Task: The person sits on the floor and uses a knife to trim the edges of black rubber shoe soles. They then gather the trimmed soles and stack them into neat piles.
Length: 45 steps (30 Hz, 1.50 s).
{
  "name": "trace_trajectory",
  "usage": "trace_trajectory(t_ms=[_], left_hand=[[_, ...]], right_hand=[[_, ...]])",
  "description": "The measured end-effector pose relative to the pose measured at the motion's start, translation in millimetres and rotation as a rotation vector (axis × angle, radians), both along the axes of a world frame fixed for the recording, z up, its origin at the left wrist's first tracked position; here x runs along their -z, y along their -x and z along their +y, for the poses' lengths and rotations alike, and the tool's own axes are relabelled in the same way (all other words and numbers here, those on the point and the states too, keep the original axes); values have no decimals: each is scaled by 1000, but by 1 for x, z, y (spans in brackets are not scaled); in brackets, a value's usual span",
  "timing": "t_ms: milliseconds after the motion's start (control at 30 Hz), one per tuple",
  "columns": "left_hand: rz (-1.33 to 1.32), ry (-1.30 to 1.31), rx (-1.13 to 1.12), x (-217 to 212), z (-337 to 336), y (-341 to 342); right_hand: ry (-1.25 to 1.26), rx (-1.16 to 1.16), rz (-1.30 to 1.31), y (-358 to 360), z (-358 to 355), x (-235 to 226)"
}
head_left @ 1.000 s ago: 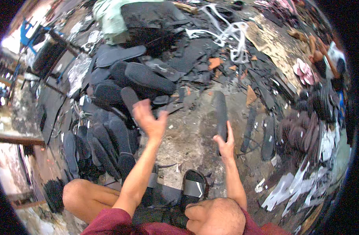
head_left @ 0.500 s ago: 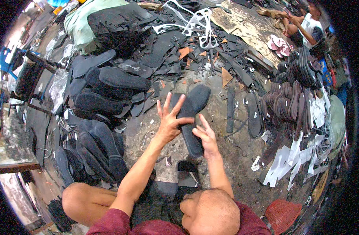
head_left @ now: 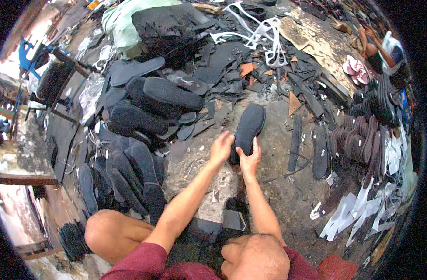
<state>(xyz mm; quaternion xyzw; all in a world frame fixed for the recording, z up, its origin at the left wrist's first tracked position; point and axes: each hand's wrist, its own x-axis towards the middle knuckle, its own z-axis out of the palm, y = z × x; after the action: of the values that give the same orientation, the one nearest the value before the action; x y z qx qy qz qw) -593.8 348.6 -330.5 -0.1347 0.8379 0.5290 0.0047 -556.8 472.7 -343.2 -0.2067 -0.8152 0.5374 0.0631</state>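
Black shoe soles [head_left: 250, 123] are held upright between my two hands over the floor in front of me. From above they look like one sole shape, so I cannot tell exactly how they lie on each other. My left hand [head_left: 222, 147] presses on the lower left edge with its fingers closed. On the right edge, my right hand [head_left: 249, 161] grips with the thumb across the near face and fingers along the side. A heap of black soles [head_left: 173, 93] lies to the left of my hands, and a second heap of soles [head_left: 124, 175] sits nearer my left knee.
Black and orange scraps [head_left: 246, 69] cover the floor ahead, with white cut-out strips [head_left: 257, 35] on them. On the right are stacked brown soles [head_left: 358, 140], white offcuts [head_left: 346, 214] and a single sole [head_left: 320, 151]. Another person [head_left: 386, 51] sits at the far right.
The two soles were crossed, with my fingers spread; now they are lined up together and both hands have closed on their edges. The view has shifted, moving the scene rightward.
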Motion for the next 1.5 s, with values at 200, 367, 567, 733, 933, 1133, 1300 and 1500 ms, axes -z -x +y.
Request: trace_trajectory(t_ms=[200, 367, 567, 733, 933, 1133, 1300, 1500], left_hand=[[232, -237, -763, -17, -96, 92], [-37, -211, -1143, -51, -146, 165], [88, -391, -930, -72, -148, 152], [297, -311, -138, -117, -83, 66], [-127, -480, 79, -66, -6, 20], [-180, -163, 216, 1, 26, 3], [287, -251, -408, 16, -63, 56], [-227, 381, -1119, -83, -166, 155]], right_hand=[[-266, 88, 155, 1, -28, -27], [-288, -14, 92, -15, -48, -30], [59, -627, 189, -129, -82, -51], [492, -247, 147, -86, -41, -68], [616, 21, 175, -15, -2, -73], [-206, 119, 195, 0, -2, 28], [204, 169, 50, -7, -16, -13], [226, 73, 77, -26, -18, -48]])
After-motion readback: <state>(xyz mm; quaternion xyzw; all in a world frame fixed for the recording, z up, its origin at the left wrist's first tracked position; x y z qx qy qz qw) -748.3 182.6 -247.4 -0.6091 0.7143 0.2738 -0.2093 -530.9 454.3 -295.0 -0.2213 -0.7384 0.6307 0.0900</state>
